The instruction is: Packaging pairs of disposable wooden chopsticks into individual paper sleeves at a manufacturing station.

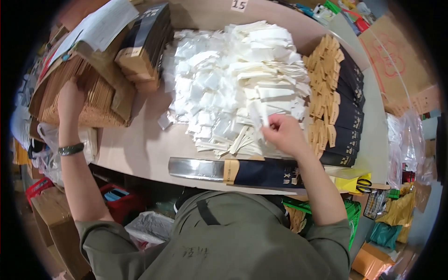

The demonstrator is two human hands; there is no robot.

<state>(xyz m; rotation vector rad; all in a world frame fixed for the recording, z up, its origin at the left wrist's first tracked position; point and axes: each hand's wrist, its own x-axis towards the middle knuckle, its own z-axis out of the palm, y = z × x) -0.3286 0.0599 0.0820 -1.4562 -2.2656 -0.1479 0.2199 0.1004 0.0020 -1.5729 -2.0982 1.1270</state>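
The right hand [283, 135], right of centre in the frame, has thumb and forefinger pinched on a slim white packet [257, 114], whose long axis runs roughly up and down the picture, away from the body. The packet lies just up and left of the fingertips, against the heap of white paper packets [273, 58].

Just below that hand, along the near edge of the table [140, 147], a navy-and-kraft sleeve [261, 173] lies left to right, a shiny clear section [196, 169] at its left end. The right hand is much nearer to it than the left.

The left hand [70, 100], at upper left, reaches among brown kraft sleeves [100, 102] standing in an open carton [122, 95]; its fingertips are hidden, so whether it grasps one I cannot tell.

Farther out, small clear sachets [200, 84] fill the upper centre, and filled-looking navy pouches [343, 121] line the right.
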